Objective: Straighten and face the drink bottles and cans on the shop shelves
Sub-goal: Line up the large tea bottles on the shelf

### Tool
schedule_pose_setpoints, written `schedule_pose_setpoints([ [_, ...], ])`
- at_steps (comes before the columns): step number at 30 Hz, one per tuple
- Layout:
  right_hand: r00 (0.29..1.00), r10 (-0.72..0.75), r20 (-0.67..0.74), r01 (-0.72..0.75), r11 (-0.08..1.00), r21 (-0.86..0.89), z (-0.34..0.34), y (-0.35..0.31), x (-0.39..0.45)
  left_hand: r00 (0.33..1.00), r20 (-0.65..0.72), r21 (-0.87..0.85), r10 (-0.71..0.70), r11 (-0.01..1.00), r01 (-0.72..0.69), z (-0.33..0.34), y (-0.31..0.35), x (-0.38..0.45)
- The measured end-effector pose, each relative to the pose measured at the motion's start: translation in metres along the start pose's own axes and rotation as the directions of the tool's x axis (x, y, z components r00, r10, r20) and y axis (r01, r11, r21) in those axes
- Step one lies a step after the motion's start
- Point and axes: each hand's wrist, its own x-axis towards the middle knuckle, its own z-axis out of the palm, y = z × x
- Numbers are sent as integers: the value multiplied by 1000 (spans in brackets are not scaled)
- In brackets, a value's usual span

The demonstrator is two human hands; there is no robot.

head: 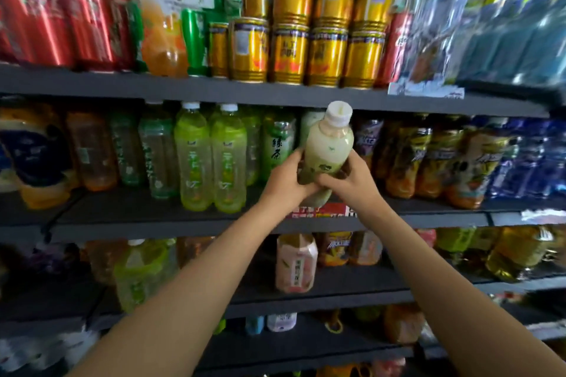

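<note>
- Now both of your hands hold one thing: a pale green plastic bottle with a white cap [329, 144], out in front of the middle shelf [171, 219].
- Your left hand [286, 179] has its grip curled round the bottle's left side, low down near the bottom.
- Your right hand [349, 179] has its grip curled round the right side, also low down, and it partly hides the bottom of the bottle.
- The bottle points up from your hands. Its long way runs from the bottom in your grip to the cap on top, and it leans a little to the right.
- The cap comes up in front of the edge of the shelf above, so it looks like you must lower the bottle a bit before it can slide back in.
- The open spot seems to be right behind the bottle, between the dark green tea bottle [277, 148] on the left and the purple-labelled bottle [366, 141] on the right.
- Both hands are just as near to that spot, so either one could push the bottle in.
- You cannot tell which way the label faces; it is too blurry.
</note>
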Motion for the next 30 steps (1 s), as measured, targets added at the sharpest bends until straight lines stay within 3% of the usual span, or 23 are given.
schedule_pose_setpoints([
  [8,990,70,126,-73,997,20,-3,57,58,991,32,157,-130,980,123,34,-31,56],
  [17,956,211,204,-244,958,153,5,93,98,945,50,169,-324,935,312,51,-46,98],
  [25,944,296,145,-314,941,123,10,98,97,944,-37,323,-329,890,323,67,-39,89],
  [30,910,413,-20,-413,905,-101,17,83,77,981,-107,365,-159,912,188,44,-37,38],
])
